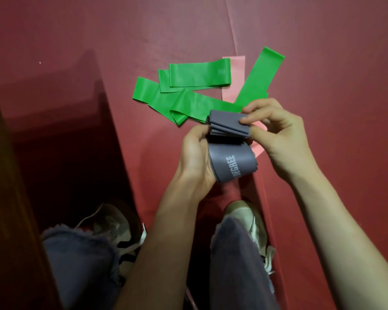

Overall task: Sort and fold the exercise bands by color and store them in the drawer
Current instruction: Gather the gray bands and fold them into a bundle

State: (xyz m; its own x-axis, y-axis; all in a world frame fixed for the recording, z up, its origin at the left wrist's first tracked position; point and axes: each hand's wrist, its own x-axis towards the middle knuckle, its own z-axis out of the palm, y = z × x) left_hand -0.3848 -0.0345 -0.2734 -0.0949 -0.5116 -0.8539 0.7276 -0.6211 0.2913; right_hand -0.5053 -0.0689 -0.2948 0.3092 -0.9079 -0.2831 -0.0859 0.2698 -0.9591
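Past your hands, several green bands (pixel 188 86) lie loose and overlapping on the mat, w/ pink bands (pixel 233 68) partly under them. One pink end pokes out just behind your right hand (pixel 278 135). Below your arms are pale laced shoes (pixel 242 211) and frayed grey jeans (pixel 81 265).

The grey bands (pixel 229 162) are up off the mat, held btwn both hands. Your left hand (pixel 195 151) has its grip curled round the lower loop, which is printed "DEGREE" in white. Your right grip pinches the folded top layers, thumb under and fingers over, and these fan out like pages.

The surface is a red ribbed mat (pixel 323 63) w/ a seam running across it. At left is a dark glossy red-brown panel (pixel 54 108), poss. furniture; it's too dim to tell.
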